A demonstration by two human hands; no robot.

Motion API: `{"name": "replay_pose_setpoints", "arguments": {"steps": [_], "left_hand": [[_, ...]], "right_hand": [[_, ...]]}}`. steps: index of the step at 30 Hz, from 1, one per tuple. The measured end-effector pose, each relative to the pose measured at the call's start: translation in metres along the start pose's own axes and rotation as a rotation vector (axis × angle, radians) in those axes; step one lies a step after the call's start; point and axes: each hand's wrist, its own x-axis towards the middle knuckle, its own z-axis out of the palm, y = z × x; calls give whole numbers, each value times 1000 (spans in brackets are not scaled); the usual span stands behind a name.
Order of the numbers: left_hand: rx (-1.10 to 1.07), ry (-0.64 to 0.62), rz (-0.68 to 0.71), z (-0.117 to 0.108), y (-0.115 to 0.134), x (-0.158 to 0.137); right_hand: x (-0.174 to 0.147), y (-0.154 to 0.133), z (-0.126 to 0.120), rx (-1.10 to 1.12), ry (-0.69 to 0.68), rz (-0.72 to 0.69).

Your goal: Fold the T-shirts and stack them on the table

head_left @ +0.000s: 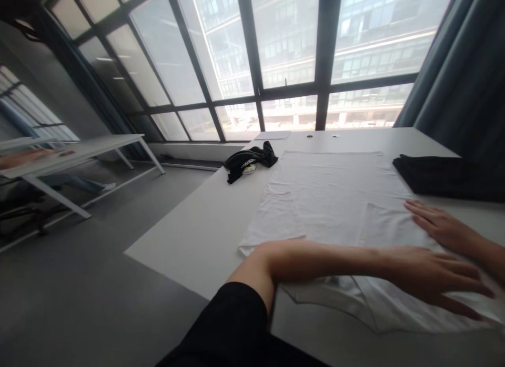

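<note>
A white T-shirt [331,193] lies spread on the white table [181,235], lightly creased, with one sleeve toward the left. My left hand [437,280] reaches across from the lower left, over the shirt's near right part. Its fingers are spread and hold nothing; whether they touch the fabric I cannot tell. Coming in from the right edge, my right hand [437,222] rests flat on the shirt's right side, its fingers stretched out. My left forearm hides some of the near fabric.
A folded black cloth [450,176] lies on the table's right side. At the left edge sits a crumpled black bundle [248,160] with white lettering. Another white table [102,146] stands beyond the floor. Windows [284,40] and a dark curtain [465,82] rise behind.
</note>
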Motion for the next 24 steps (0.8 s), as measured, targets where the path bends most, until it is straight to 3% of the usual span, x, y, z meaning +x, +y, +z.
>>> {"name": "replay_pose_setpoints", "arguments": {"steps": [1,7,24], "left_hand": [[-9,80,43,7,-1,-1],[-85,158,98,32,-14,4],[-238,162,26,32,-19,-1]], "right_hand": [[-2,-11,-7,-9,-10,-7],[0,-61,-38,-74,-92,34],[0,-62,-42,-62,-135,34]]}}
